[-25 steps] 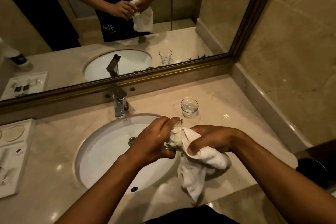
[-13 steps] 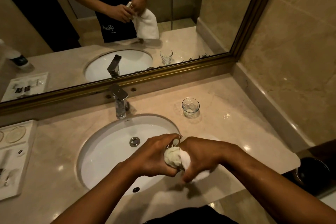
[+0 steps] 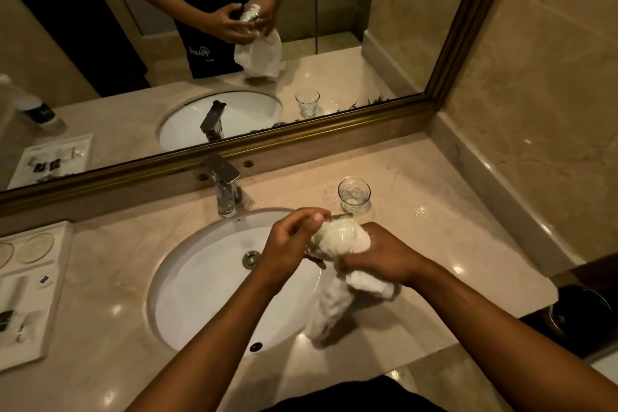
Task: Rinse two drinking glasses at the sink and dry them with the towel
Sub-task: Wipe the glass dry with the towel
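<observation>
Drying one glass over the sink's right edge.
The left hand (image 3: 287,251) grips the towel-stuffed glass (image 3: 337,237); the right hand (image 3: 381,257) clutches the white towel (image 3: 334,304). Likely next: twist, then reach the second glass (image 3: 353,194) behind.

Head-high, close, down over sink (image 3: 187,264)

dim warm light | countertop (image 3: 434,244) glare spots | edges bowed, perhaps soft

This is a bathroom: a round white sink (image 3: 207,281) with a shiny tap (image 3: 224,187), a big mirror (image 3: 234,43), and a stone counter (image 3: 418,184).
</observation>
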